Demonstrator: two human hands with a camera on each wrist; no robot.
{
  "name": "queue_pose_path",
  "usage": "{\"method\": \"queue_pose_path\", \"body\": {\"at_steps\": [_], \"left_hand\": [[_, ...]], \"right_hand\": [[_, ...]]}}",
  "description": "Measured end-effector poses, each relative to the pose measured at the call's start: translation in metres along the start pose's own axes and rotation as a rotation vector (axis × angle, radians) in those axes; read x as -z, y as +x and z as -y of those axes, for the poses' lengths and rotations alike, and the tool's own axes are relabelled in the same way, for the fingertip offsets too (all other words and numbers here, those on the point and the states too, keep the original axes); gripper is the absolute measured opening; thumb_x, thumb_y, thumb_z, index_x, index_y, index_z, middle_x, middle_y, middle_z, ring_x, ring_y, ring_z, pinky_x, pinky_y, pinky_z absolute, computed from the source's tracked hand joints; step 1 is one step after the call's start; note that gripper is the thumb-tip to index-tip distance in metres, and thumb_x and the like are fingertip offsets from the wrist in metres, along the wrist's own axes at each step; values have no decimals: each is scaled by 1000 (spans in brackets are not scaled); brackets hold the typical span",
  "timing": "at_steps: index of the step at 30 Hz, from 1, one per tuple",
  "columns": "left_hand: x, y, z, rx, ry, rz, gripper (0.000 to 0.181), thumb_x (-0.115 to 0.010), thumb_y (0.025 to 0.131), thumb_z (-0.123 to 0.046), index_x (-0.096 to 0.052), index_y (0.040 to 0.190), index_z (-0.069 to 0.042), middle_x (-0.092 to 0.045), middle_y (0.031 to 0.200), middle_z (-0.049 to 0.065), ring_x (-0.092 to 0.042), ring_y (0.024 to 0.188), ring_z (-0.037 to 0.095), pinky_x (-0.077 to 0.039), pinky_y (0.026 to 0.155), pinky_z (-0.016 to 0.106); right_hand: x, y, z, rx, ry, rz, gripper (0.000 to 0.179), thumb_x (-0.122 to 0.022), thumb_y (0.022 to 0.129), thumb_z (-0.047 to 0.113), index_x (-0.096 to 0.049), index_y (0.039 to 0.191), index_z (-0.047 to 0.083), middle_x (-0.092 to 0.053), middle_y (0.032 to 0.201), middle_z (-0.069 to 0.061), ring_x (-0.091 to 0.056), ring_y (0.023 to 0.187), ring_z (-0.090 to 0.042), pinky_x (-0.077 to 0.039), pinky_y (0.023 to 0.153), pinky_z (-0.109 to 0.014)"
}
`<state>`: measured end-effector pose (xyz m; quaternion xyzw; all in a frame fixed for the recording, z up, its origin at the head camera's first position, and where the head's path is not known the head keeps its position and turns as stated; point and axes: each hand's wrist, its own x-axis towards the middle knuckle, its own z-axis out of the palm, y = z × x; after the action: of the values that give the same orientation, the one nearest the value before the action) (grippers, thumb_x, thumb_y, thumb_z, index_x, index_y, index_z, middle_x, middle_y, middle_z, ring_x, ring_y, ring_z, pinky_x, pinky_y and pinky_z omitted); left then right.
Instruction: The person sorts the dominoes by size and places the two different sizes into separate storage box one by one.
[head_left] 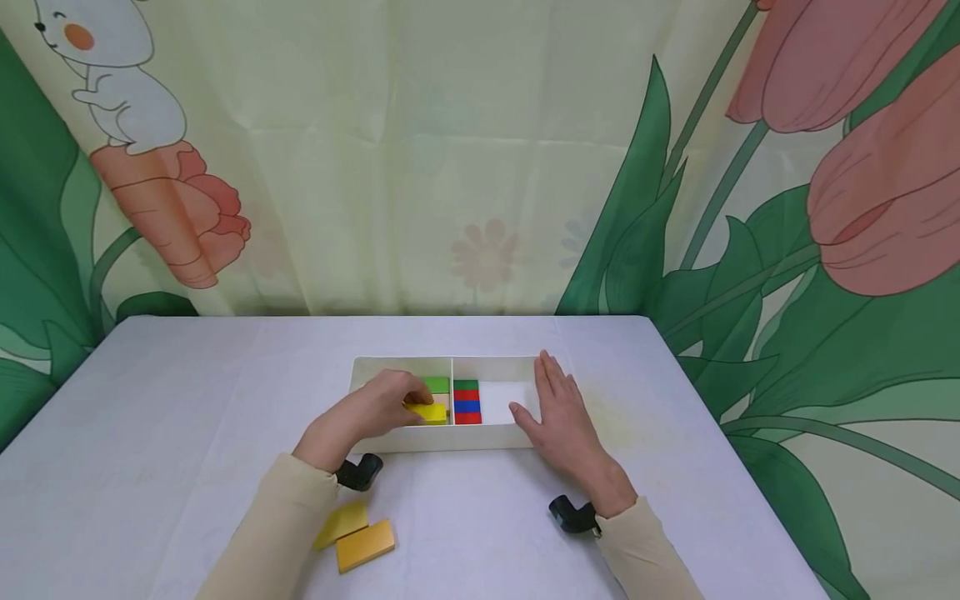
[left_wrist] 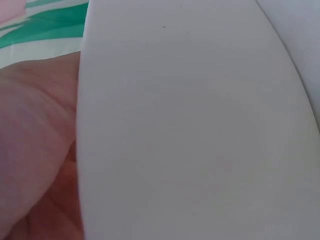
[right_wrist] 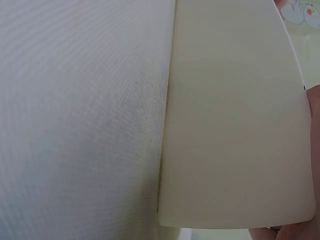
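Observation:
A white two-compartment box (head_left: pixel 465 438) lies across the table. My left hand (head_left: pixel 375 408) reaches into its left compartment, thumb and fingers pinching a yellow block (head_left: pixel 432 414). Behind that block lies a green block (head_left: pixel 437 384), with a pale one partly showing between them. Green, red and blue blocks (head_left: pixel 467 407) form a row against the divider in the right compartment. My right hand (head_left: pixel 566 425), fingers extended, rests along the box's right end. Both wrist views are mostly filled by the box's outer wall (left_wrist: pixel 190 125), which hides the left fingertips.
Two loose blocks, a yellow one (head_left: pixel 341 523) and an orange-yellow one (head_left: pixel 365 546), lie on the white-covered table (head_left: pixel 465 525) beside the left forearm. A printed curtain (head_left: pixel 420 167) hangs behind the table.

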<state>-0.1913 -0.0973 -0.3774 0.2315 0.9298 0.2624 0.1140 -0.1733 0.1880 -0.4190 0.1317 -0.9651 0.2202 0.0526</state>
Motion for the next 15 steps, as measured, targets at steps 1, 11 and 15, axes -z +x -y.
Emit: {"method": "queue_pose_path", "body": {"at_steps": [1, 11, 15], "left_hand": [[0, 1, 1, -11, 6, 2, 20, -79, 82, -6, -74, 102, -4, -72, 97, 5, -61, 87, 18, -57, 83, 32], [-3, 7, 0, -4, 13, 26, 21, -81, 80, -5, -75, 100, -6, -71, 92, 2, -60, 83, 15, -57, 81, 29], [-4, 10, 0, 17, 12, 37, 19, -81, 80, -5, -74, 98, -8, -69, 90, 0, -59, 83, 15, -57, 80, 28]], "right_hand": [[0, 0, 0, 1, 1, 0, 85, -54, 98, 45, -13, 157, -1, -10, 167, -14, -11, 154, -32, -11, 125, -56], [-1, 0, 0, 7, 12, -6, 85, -54, 98, 44, -13, 157, -1, -10, 167, -14, -11, 154, -32, -12, 124, -56], [-1, 0, 1, 2, 5, -7, 85, -54, 98, 44, -13, 157, -1, -11, 167, -14, -12, 154, -32, -12, 124, -56]]}}
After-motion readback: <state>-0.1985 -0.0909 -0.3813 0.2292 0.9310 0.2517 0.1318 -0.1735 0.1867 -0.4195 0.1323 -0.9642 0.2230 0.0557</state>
